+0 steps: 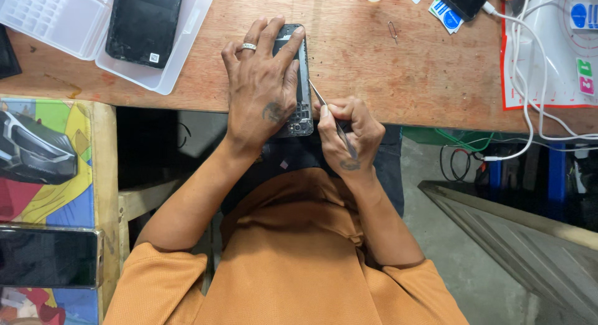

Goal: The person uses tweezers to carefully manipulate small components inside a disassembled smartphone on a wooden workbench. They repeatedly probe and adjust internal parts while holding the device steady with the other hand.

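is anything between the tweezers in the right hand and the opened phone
Nothing visible. The right hand holds the tweezers with the tip at the phone right edge; the left hand lies over the phone's middle, beside that spot.

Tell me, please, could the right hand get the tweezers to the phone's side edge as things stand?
Probably yes. The right hand holds the tweezers with their tip right at the phone edge, and the left hand lies flat on the phone, leaving that side uncovered.
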